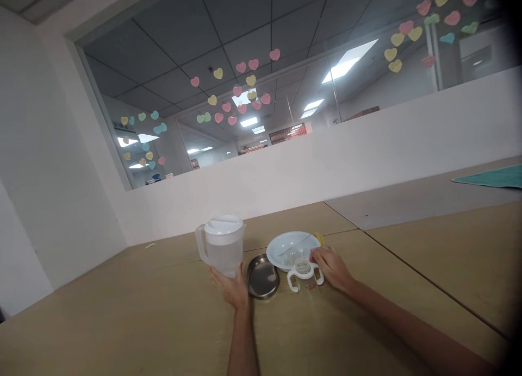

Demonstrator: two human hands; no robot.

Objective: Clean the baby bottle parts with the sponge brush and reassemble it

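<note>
A clear plastic pitcher (222, 244) with a white lid stands on the wooden table. My left hand (230, 286) is closed around its base. To its right a clear baby bottle (304, 273) with white side handles stands upright. My right hand (332, 267) grips the bottle from the right side, fingers at its neck. Behind the bottle sits a white bowl (291, 248) with clear parts inside and something yellow at its far edge. A small oval metal tray (262, 278) lies between my two hands.
The wooden table (408, 267) runs on to the right, where a teal cloth (493, 176) lies at the far edge. A low white wall (326, 164) with a window above it, stuck with paper hearts, backs the table.
</note>
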